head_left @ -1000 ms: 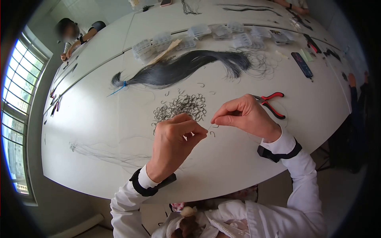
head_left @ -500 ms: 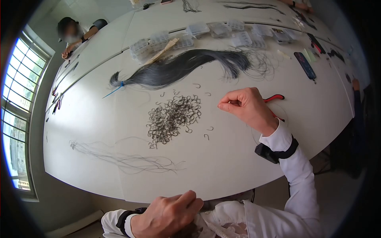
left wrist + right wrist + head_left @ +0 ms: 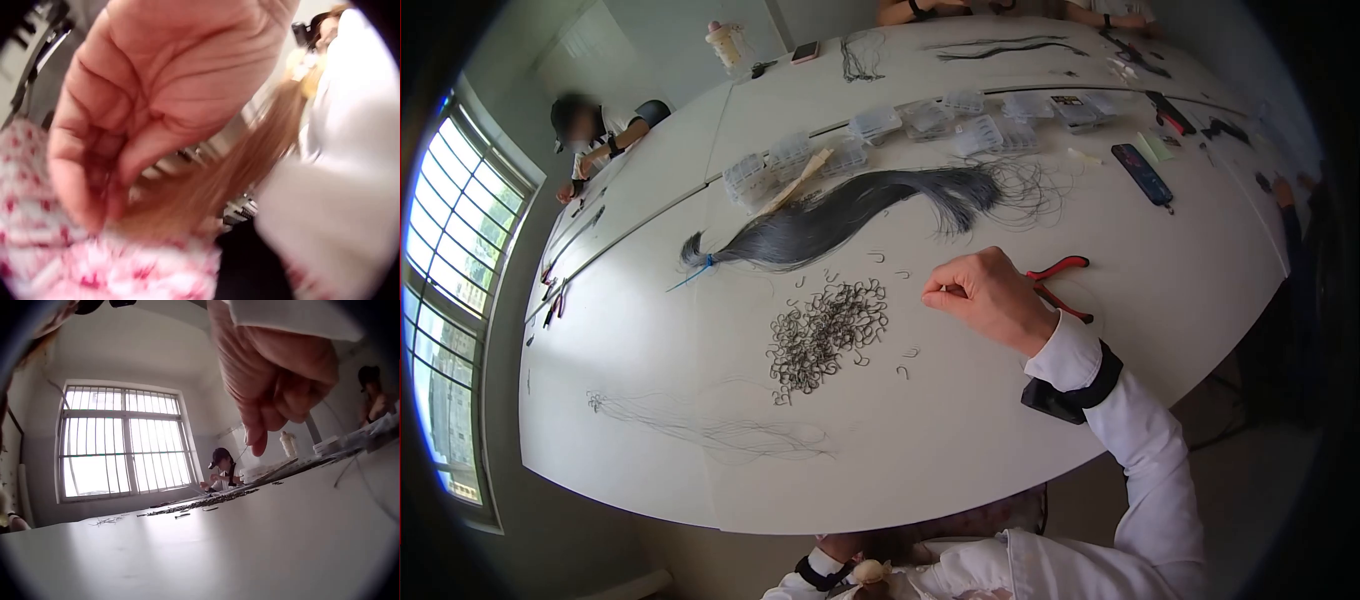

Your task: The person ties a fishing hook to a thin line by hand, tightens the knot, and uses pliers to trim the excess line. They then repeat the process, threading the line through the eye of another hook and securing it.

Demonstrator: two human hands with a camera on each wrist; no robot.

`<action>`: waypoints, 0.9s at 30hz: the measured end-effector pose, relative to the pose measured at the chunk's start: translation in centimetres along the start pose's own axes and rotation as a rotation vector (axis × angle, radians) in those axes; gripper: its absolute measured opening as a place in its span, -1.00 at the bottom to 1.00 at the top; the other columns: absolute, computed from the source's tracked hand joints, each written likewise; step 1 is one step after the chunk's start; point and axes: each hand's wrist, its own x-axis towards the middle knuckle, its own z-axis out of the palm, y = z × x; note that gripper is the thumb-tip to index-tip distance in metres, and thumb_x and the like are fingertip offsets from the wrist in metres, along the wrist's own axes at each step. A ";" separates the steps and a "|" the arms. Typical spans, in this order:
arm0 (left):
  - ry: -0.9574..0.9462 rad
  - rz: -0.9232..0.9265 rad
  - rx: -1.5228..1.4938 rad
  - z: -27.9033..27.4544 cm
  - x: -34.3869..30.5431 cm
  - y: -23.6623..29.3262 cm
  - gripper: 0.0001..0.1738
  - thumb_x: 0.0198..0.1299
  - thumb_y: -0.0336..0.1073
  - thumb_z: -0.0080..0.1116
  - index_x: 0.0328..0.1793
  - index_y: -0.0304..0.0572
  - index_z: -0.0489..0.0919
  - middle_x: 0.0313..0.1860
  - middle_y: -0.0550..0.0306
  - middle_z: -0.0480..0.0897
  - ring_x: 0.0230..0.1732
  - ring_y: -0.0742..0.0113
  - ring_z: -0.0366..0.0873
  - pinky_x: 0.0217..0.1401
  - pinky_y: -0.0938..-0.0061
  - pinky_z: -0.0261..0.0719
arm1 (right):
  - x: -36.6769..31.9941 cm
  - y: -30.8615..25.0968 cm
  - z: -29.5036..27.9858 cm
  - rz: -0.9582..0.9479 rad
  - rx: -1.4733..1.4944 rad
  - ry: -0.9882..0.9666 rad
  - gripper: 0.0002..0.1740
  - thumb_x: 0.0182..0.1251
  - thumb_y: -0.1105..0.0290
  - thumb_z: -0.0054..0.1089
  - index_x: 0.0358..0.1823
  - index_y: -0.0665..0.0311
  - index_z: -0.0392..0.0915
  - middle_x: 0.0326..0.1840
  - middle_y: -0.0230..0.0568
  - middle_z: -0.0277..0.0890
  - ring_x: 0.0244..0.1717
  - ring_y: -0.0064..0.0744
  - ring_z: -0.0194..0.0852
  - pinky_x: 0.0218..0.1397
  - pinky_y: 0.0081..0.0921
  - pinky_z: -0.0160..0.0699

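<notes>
My right hand [image 3: 995, 300] is raised above the table, right of a heap of small fishhooks [image 3: 825, 335]. Its thumb and forefinger pinch a thin line [image 3: 242, 452], which shows at the fingertips in the right wrist view. Low at the table's front edge, my left hand [image 3: 840, 545] is drawn back near the body, mostly hidden by it. In the left wrist view, its thumb and curled fingers meet at the tips; the line is too fine to make out there. Red-handled pliers [image 3: 1068, 263] lie just behind the right hand.
A long hank of dark grey line [image 3: 850, 220] lies beyond the hooks, in front of clear plastic boxes [image 3: 875, 122]. Several hooks tied to long lines [image 3: 740, 432] spread at the front left. A phone [image 3: 1143, 175] lies at right. Other people sit around the table.
My left hand has pulled away from the right hand, down and back toward the body past the table edge. The right hand keeps its pinch above the table while the head view shifts.
</notes>
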 end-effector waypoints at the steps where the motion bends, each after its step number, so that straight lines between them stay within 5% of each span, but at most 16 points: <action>1: 0.004 0.021 0.009 0.2 0.7 -0.8 -0.81 0.01 -0.46 0.12 -0.20 -0.28 0.54 -0.25 -0.03 0.54 -0.35 0.02 0.56 -0.25 0.22 0.55 | 0.0 0.1 0.0 -0.004 -0.001 0.005 -0.91 0.10 0.47 0.24 -0.44 0.36 0.61 -0.66 -0.14 0.51 -0.66 -0.38 0.45 -0.48 -0.51 0.39; 14: 0.188 0.111 -0.066 8.5 10.6 -6.4 -0.81 0.03 -0.44 0.12 -0.19 -0.27 0.55 -0.25 -0.02 0.56 -0.33 0.04 0.56 -0.23 0.23 0.54 | 0.6 1.0 -0.4 -0.087 -0.096 0.066 -0.92 0.13 0.46 0.24 -0.41 0.34 0.60 -0.54 -0.16 0.55 -0.60 -0.30 0.49 -0.49 -0.48 0.41; 19: 0.241 0.105 -0.065 -1.9 18.2 -1.0 -0.81 0.04 -0.44 0.11 -0.18 -0.27 0.55 -0.25 -0.02 0.57 -0.32 0.04 0.57 -0.23 0.23 0.54 | 0.6 0.5 -0.5 -0.040 -0.046 0.107 -0.92 0.14 0.48 0.24 -0.39 0.35 0.61 -0.52 -0.16 0.57 -0.58 -0.34 0.51 -0.50 -0.53 0.41; 21: 0.255 0.108 -0.057 8.1 15.5 -8.3 -0.81 0.04 -0.43 0.11 -0.18 -0.27 0.56 -0.25 -0.02 0.57 -0.31 0.05 0.57 -0.23 0.23 0.54 | 0.7 0.5 -0.6 -0.055 -0.038 0.120 -0.92 0.15 0.48 0.24 -0.38 0.35 0.61 -0.51 -0.17 0.58 -0.58 -0.36 0.51 -0.50 -0.54 0.41; 27: 0.235 0.057 -0.051 10.9 14.2 -11.5 -0.81 0.05 -0.43 0.11 -0.18 -0.27 0.56 -0.25 -0.02 0.58 -0.30 0.05 0.57 -0.22 0.23 0.53 | 0.7 0.7 -0.3 -0.034 -0.012 0.097 -0.94 0.14 0.50 0.24 -0.40 0.35 0.62 -0.51 -0.19 0.58 -0.59 -0.39 0.50 -0.51 -0.55 0.41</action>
